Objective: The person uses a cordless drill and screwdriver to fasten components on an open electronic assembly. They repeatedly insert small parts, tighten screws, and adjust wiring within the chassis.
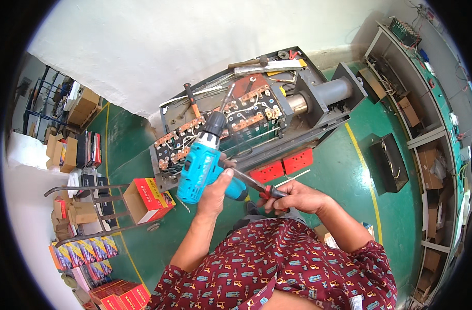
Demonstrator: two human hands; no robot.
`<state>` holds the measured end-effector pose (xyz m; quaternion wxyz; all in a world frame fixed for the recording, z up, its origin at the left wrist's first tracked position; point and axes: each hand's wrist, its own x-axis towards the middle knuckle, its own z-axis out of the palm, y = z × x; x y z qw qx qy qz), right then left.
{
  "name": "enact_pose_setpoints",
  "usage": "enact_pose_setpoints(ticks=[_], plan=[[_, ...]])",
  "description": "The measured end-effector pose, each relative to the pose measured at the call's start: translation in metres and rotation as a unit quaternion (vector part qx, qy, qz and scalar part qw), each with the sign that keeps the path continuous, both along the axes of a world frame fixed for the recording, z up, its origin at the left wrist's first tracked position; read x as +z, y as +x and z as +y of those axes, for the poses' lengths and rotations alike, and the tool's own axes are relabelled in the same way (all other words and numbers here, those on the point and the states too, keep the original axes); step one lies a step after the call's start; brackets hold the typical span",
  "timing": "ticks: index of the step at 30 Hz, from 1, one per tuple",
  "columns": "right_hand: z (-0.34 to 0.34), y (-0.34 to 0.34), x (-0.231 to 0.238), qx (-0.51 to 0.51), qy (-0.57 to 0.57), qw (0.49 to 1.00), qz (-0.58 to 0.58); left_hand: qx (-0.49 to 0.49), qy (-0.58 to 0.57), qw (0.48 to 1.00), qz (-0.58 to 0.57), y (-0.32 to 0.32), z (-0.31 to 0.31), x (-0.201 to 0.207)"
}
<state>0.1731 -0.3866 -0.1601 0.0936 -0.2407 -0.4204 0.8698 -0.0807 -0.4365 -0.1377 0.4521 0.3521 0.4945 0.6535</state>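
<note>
My left hand (pixel 213 194) is closed round the grip of a teal cordless drill (pixel 198 168). Its black chuck points away from me, and a long bit (pixel 228 97) reaches over the workbench. Lower right of it, my right hand (pixel 300 199) grips the red-and-black handle of a screwdriver-like hand tool (pixel 256 185). That tool's long dark shaft slants up toward my left hand; whether the left fingers touch its tip I cannot tell. Beyond the drill lies an assembly of dark blocks (pixel 254 118) with copper bars and white wires.
A hammer (pixel 192 99) with an orange-and-black handle lies by the assembly. A grey metal housing with a cylinder (pixel 331 91) stands at the right. Red plates (pixel 282 166) lie below the bench edge. A hand cart (pixel 109 200) with a red-yellow carton (pixel 150 199) is at left; shelves (pixel 427 137) line the right.
</note>
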Motion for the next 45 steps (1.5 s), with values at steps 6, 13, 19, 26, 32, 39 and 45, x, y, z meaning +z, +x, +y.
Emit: enact_pose_setpoints(ticks=[6, 13, 19, 26, 32, 39, 45], plan=[[-0.02, -0.039, -0.003, 0.034, 0.001, 0.999, -0.008, 0.0, -0.01, 0.999, -0.043, -0.043, -0.026, -0.001], [-0.041, -0.068, 0.0, 0.023, -0.053, 0.998, 0.038, -0.019, -0.014, 0.999, -0.047, -0.074, -0.042, -0.006], [-0.051, -0.074, -0.007, 0.025, -0.05, 0.997, 0.053, -0.037, -0.014, 0.997, -0.066, -0.084, -0.046, -0.002], [-0.058, -0.078, -0.004, 0.008, -0.058, 0.996, 0.074, -0.055, -0.022, 0.995, -0.081, -0.091, -0.05, -0.002], [-0.055, -0.079, 0.0, 0.011, -0.036, 0.998, 0.058, -0.053, -0.034, 0.995, -0.079, -0.09, -0.05, 0.001], [-0.052, -0.076, -0.003, 0.015, 0.011, 1.0, 0.012, -0.038, -0.045, 0.995, -0.074, -0.087, -0.048, -0.004], [-0.054, -0.078, -0.004, -0.003, 0.017, 1.0, 0.014, 0.003, -0.022, 0.994, -0.11, -0.072, -0.041, -0.018]])
